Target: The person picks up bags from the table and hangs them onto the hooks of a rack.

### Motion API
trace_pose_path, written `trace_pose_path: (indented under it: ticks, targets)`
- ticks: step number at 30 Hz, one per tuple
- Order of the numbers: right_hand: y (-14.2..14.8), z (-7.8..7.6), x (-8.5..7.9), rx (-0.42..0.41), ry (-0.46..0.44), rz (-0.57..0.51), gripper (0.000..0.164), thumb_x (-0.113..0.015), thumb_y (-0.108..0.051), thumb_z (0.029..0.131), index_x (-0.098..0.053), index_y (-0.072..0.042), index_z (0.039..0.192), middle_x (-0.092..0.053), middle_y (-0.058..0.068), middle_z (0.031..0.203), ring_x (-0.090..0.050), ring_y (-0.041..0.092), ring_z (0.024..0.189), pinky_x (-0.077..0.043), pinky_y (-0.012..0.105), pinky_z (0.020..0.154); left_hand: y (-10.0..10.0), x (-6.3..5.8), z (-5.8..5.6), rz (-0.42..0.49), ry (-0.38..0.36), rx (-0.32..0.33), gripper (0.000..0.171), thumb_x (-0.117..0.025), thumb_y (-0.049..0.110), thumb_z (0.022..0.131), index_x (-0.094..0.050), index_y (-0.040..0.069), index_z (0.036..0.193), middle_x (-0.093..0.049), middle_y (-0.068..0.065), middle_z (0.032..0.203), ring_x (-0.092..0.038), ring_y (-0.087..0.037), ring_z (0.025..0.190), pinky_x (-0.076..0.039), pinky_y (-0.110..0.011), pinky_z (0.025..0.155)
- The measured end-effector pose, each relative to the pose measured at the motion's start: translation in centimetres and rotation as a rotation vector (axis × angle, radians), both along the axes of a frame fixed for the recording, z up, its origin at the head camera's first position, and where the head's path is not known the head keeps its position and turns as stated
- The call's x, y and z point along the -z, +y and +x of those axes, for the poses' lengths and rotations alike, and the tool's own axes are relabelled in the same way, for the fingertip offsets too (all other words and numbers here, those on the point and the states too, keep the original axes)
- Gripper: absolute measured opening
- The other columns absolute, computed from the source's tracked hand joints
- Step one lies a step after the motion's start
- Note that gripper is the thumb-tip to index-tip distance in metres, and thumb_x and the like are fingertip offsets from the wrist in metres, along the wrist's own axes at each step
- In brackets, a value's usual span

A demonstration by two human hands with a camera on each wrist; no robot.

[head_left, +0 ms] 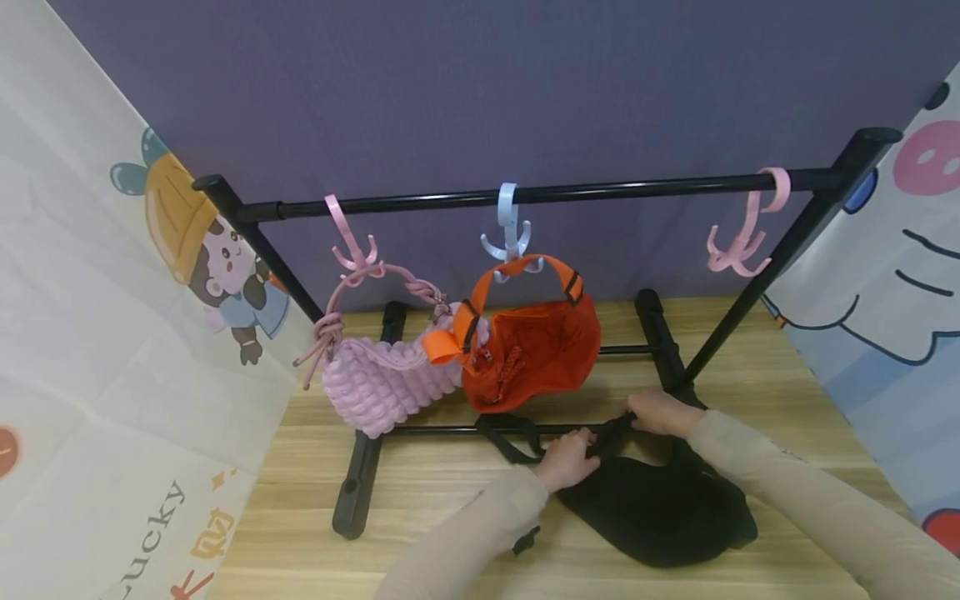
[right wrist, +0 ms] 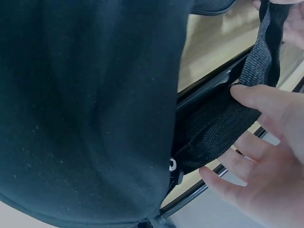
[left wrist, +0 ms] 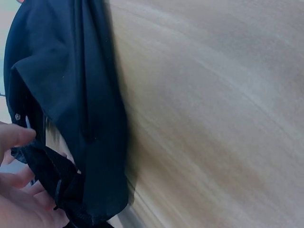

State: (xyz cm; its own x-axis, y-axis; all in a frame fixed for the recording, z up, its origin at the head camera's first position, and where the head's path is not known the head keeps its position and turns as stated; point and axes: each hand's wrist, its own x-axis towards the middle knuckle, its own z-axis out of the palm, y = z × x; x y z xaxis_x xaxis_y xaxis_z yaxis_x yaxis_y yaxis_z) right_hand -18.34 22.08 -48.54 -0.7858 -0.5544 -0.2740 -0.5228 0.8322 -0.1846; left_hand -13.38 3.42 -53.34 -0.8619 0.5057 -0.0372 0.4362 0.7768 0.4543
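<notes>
A black fabric bag [head_left: 660, 517] lies on the wooden tabletop at the front right, its wide strap [right wrist: 211, 135] drawn up toward the rack. My left hand [head_left: 566, 460] grips the strap at the bag's left side. Farther right, my right hand [head_left: 662, 414] pinches the same strap, and the right wrist view has the thumb on top of the webbing with fingers beneath. In the left wrist view, thumb and fingers curl about the strap beside the bag's dark body [left wrist: 57, 80]. A loose end of strap [head_left: 510, 437] trails left over the lower bar.
A black rack [head_left: 420, 200] spans the table. A pink woven bag [head_left: 382, 379] hangs from the left pink hook [head_left: 348, 242], and an orange bag [head_left: 540, 350] from the blue hook [head_left: 510, 225]. Another pink hook [head_left: 742, 233] hangs at the right. Printed cloths flank both sides.
</notes>
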Motion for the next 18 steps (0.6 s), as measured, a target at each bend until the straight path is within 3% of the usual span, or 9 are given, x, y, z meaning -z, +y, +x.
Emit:
trace_pose_path:
  ticks: [5,11,18]
  targets:
    - [0.0,0.1,-0.4,0.01,-0.003,-0.028,0.012,-0.065,-0.003,0.073,-0.066,-0.007,0.084,-0.064,0.006,0.079,-0.06,0.025,0.074,-0.047,0.038,0.067,-0.1,-0.5,-0.3,0.041,-0.089,0.017,0.029,-0.065,0.023,0.077,-0.058,0.009,0.102,-0.062,-0.002,0.098,-0.059,-0.013,0.087,-0.044,-0.019,0.069]
    - [0.3,0.3,-1.0,0.007,-0.022,-0.092,0.013,-0.065,-0.002,0.07,-0.067,-0.005,0.082,-0.064,0.004,0.078,-0.059,0.022,0.074,-0.047,0.037,0.067,-0.4,-0.8,-0.6,0.117,-0.103,0.017,0.026,-0.065,0.019,0.078,-0.059,0.009,0.101,-0.063,-0.003,0.098,-0.058,-0.011,0.089,-0.043,-0.018,0.072]
    - [0.5,0.7,-1.7,0.008,-0.036,-0.176,0.013,-0.065,0.0,0.063,-0.063,-0.008,0.073,-0.058,-0.004,0.069,-0.052,0.012,0.063,-0.042,0.031,0.057,-1.1,-1.9,-0.8,0.188,-0.136,0.012,0.025,-0.061,0.017,0.081,-0.06,0.006,0.103,-0.063,-0.006,0.101,-0.058,-0.014,0.092,-0.043,-0.02,0.075]
